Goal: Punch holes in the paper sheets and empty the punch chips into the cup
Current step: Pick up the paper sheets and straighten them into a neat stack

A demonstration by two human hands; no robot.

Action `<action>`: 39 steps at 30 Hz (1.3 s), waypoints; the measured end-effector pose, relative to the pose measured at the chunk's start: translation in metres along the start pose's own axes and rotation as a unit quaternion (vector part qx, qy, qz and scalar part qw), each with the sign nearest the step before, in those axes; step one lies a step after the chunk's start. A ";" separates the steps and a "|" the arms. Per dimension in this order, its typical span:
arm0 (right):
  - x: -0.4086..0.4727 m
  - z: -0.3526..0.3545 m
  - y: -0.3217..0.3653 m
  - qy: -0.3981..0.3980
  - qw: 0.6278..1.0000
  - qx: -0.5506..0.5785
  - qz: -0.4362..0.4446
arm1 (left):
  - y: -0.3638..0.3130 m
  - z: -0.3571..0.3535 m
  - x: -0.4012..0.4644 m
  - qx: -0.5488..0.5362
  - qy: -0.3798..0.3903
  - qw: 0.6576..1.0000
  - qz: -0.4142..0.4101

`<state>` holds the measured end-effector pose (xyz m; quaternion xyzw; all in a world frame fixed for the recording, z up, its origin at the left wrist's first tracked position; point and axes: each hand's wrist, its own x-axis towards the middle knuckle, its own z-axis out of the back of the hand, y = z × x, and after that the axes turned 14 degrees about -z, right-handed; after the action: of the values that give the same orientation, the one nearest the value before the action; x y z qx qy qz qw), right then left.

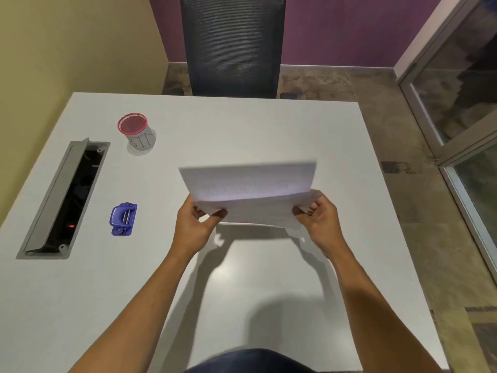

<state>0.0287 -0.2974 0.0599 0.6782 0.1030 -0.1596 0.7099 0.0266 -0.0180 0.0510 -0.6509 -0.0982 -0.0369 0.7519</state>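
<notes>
step: squaring paper sheets (pixel 250 195) | L hand (pixel 197 224) + R hand (pixel 318 219) pinch bottom corners (held above table) | next: carry to punch (pixel 123 218), slot edge in

Both hands, left (pixel 197 224) and right (pixel 318 218), gripping paper sheets (pixel 250 189) above white table (pixel 269 278), blue punch (pixel 123 218) and cup (pixel 137 133) at left

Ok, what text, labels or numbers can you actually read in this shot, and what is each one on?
"BIN": on the grey side of the cup, seen upside down, faint, so a likely reading only.
Printed lines on the paper sheets held in both hands: blurred, not readable.
Blue hole punch: no readable brand or marking.
Cable tray in the table: a small red light, no text.
</notes>
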 end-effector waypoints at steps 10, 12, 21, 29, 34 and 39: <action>-0.003 -0.011 -0.017 -0.044 0.998 -0.047 -0.025 | -0.001 -0.016 -0.004 0.027 -0.023 0.999 -0.002; -0.004 -0.011 -0.015 -0.044 0.998 -0.032 -0.020 | -0.007 -0.018 -0.005 0.019 -0.035 0.999 -0.011; -0.010 -0.028 -0.029 -0.049 0.997 -0.018 -0.056 | -0.003 -0.031 -0.017 0.005 -0.035 0.999 0.038; -0.011 -0.028 -0.030 -0.062 0.997 -0.011 -0.051 | -0.005 -0.032 -0.019 -0.003 -0.044 0.999 0.026; -0.016 -0.030 -0.035 -0.056 0.997 0.008 -0.055 | 0.004 -0.034 -0.025 0.009 -0.043 0.998 0.051; -0.014 -0.031 -0.040 -0.053 0.997 0.010 -0.056 | 0.004 -0.036 -0.023 -0.001 -0.047 0.997 0.056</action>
<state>0.0031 -0.2666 0.0258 0.6692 0.1013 -0.2364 0.6972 0.0084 -0.0547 0.0377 -0.6570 -0.0973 0.0359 0.7467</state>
